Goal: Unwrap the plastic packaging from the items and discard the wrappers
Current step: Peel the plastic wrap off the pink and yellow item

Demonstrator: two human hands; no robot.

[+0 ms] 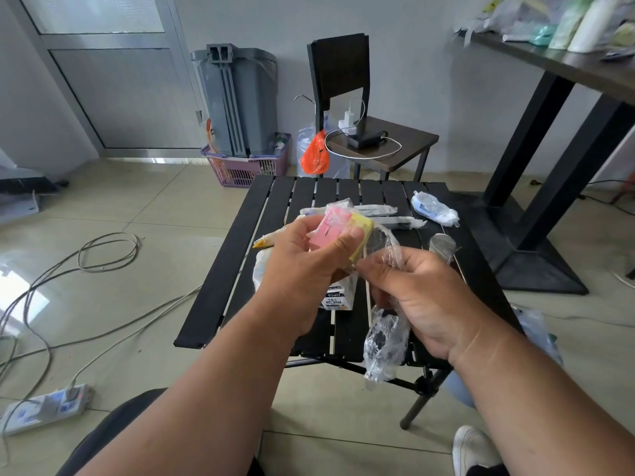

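Two hands work above a black slatted table (pixel 237 255). The left hand (pixel 302 269) grips one block (pixel 335 231), pink on one side and yellow on the other, with its fingers curled round it and the thumb on the yellow edge. The right hand (pixel 426 300) pinches one strip of clear wrap (pixel 386 324) that runs from the block's yellow end, through the fingers, and hangs crumpled below the palm, past the table's near edge. On the table lie two long wrapped items (pixel 388 216) side by side near the far edge, one wrapped blue-and-white bundle (pixel 434 208) at the far right corner, one round grey item (pixel 442 244) just beyond the right hand, and one small white box (pixel 338 297) under the left hand; a white wrapped thing (pixel 259 273) lies partly hidden behind the left wrist. The table's left slats are bare out to the edge, and the near right part is covered by the hands. On the floor to the left lie loose cables (pixel 103 250) and one power strip (pixel 44 407). Behind the table stand one chair (pixel 347 108), one grey bin (pixel 240 97) and one pink basket (pixel 247 166).
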